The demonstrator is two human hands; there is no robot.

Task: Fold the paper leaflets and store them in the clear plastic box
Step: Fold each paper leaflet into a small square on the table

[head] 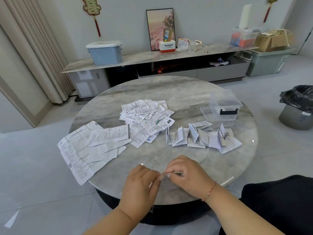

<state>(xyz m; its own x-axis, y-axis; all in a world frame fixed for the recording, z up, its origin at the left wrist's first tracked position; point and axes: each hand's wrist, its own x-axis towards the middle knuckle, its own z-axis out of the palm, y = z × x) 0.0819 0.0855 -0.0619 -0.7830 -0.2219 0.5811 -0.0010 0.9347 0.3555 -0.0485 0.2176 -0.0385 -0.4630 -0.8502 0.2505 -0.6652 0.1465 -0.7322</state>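
- My left hand (140,184) and right hand (184,173) meet over the near edge of the round marble table (177,92), fingers curled in, pinching a small folded leaflet (166,175) between the fingertips.
- That leaflet is almost wholly hidden by my fingers; only a thin pale edge shows, and I cannot tell how many folds it has.
- Ahead to the right stand the folded leaflets (199,136), a loose row, some tented upright.
- In the middle lies the unfolded pile (147,116); its print is too small to read.
- To the left, large open sheets (88,146) hang over the table's edge.
- The clear plastic box (225,106) with a black handle sits at the far right of the table, its clear lid (205,110) just beside it; what it holds is hard to make out.
- A red string bracelet (210,190) is on my right wrist.
- On the long cabinet behind, a white and orange box (167,46) reads "Panasonic".
- A bin with a black liner (298,106) is cut off at the right edge.
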